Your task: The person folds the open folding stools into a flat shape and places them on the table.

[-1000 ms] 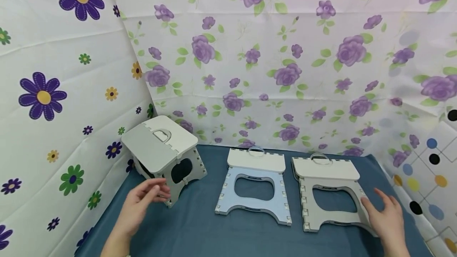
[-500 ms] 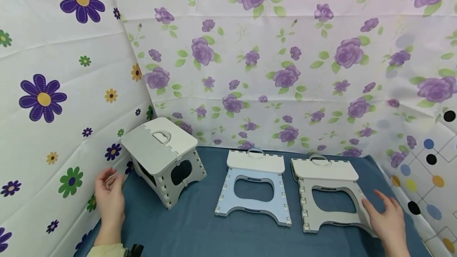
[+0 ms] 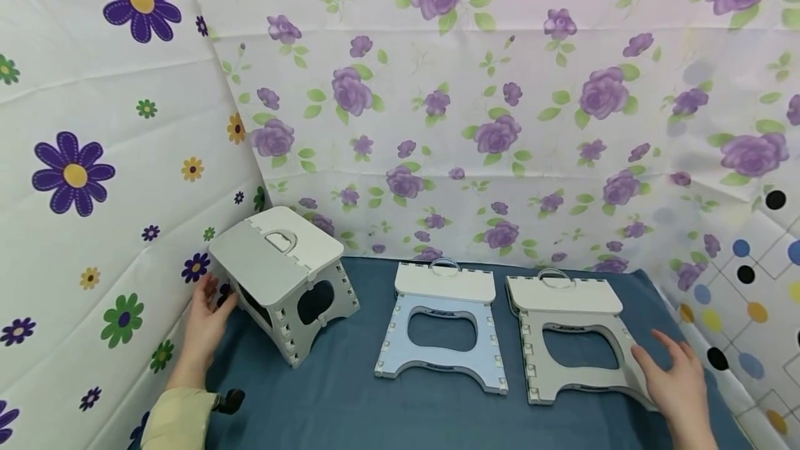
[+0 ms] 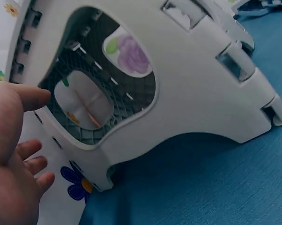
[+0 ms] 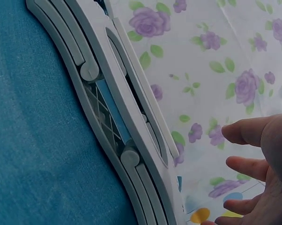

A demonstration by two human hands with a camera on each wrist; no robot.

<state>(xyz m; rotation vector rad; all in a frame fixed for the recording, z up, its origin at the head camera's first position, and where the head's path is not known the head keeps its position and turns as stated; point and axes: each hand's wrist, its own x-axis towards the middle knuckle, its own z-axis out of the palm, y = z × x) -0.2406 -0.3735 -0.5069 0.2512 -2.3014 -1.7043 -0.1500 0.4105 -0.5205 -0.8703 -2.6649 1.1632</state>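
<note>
An unfolded folding stool (image 3: 275, 255), grey and white with a handle in its top, stands at the left. My left hand (image 3: 205, 321) is at its left side, fingers apart, the thumb close to the stool's leg panel. In the left wrist view that panel (image 4: 192, 89) has a large cut-out, with my thumb beside its edge. A light blue folding stool (image 3: 437, 361) lies folded flat in the middle. Right of it lies a flat grey folding stool (image 3: 542, 384) with a white seat. My right hand (image 3: 678, 377) is beside its right edge, fingers spread, holding nothing.
Dark blue cloth (image 3: 325, 408) covers the table. A curtain with purple roses (image 3: 494, 134) hangs behind, one with daisies (image 3: 75, 176) stands close on the left, and a dotted one (image 3: 750, 311) on the right.
My left hand has moved from in front of the unfolded stool round to its left side, then forward and closer to it. My right hand stays almost still beside the grey stool.
</note>
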